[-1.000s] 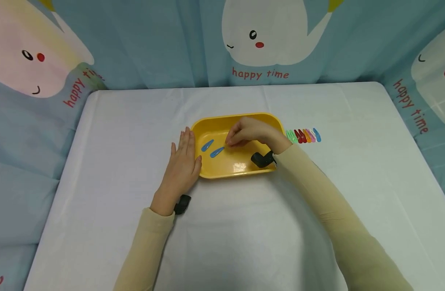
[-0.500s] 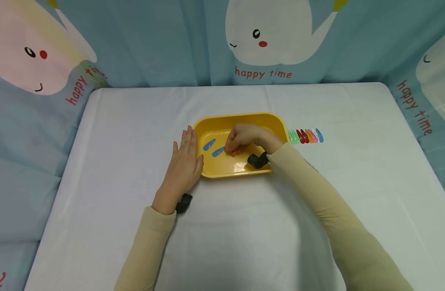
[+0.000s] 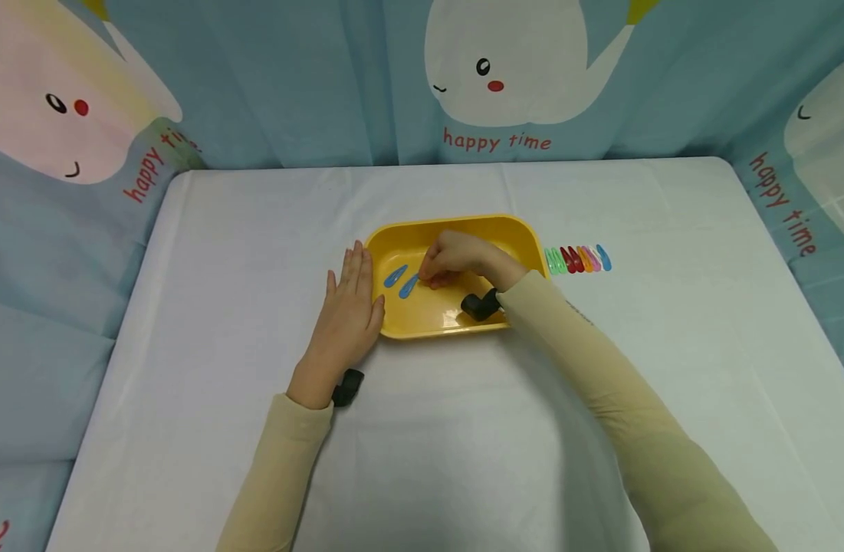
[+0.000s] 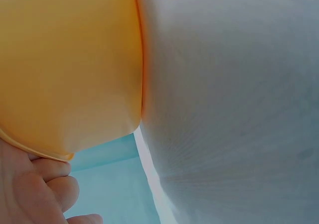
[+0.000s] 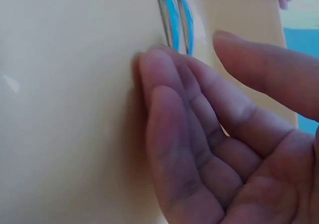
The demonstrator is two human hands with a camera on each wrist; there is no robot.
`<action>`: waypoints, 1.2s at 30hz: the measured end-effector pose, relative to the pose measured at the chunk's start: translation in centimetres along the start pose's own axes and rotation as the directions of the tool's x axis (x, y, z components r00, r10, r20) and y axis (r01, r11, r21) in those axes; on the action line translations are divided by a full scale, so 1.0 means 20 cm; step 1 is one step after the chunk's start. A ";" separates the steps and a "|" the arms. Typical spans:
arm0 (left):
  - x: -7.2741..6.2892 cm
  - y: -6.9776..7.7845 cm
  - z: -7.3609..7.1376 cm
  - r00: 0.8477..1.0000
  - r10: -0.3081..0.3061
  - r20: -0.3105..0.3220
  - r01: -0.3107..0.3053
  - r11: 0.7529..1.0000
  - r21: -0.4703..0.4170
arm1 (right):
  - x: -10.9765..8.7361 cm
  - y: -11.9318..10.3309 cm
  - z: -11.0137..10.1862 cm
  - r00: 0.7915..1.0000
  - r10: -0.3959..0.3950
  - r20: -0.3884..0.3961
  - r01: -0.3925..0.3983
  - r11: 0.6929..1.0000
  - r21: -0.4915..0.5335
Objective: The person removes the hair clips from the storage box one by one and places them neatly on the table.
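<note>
Two blue snap hair clips lie side by side in the yellow tray: the left clip [image 3: 395, 276] and the right clip [image 3: 408, 287]. My right hand [image 3: 459, 254] reaches into the tray, fingertips right at the upper end of the right clip. In the right wrist view its thumb [image 5: 264, 72] stands apart from the bent fingers, and both blue clips show just beyond the fingertips. Along the tray's left rim rests my left hand [image 3: 346, 310], fingers extended and thumb at the near corner. The left wrist view shows its fingertips [image 4: 60, 179] against the tray's rim [image 4: 35, 149].
Just right of the yellow tray [image 3: 428, 334], a row of several hair clips [image 3: 577, 259] in green, red, orange, pink and blue lies on the white tablecloth [image 3: 256, 245]. A blue whale-print curtain [image 3: 311, 84] hangs behind the table and along its sides.
My right hand has shifted slightly left. The right blue clip has turned steeper, now nearly parallel to the left one. My left hand has stayed at the tray's rim.
</note>
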State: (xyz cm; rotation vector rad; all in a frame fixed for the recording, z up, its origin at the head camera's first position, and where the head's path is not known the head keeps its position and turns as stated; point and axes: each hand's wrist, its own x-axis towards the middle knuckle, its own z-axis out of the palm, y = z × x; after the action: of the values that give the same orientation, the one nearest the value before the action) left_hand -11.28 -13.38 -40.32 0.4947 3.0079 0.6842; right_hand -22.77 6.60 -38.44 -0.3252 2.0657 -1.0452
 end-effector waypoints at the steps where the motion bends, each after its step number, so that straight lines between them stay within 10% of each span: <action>1: 0.00 0.00 0.00 1.000 -0.001 0.000 0.001 1.000 0.001 | 0.01 0.00 0.01 1.000 -0.001 -0.005 0.001 1.000 0.010; 36: 0.00 -0.01 0.01 0.999 0.038 -0.029 -0.038 0.999 -0.001 | 0.12 -0.14 0.22 0.998 0.040 0.043 -0.047 0.985 0.165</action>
State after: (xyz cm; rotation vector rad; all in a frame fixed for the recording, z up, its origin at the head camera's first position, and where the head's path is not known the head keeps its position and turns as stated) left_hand -11.31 -13.40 -40.56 0.5481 3.0320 0.7021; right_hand -21.42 1.00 -39.07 -0.2132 1.9272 -1.1661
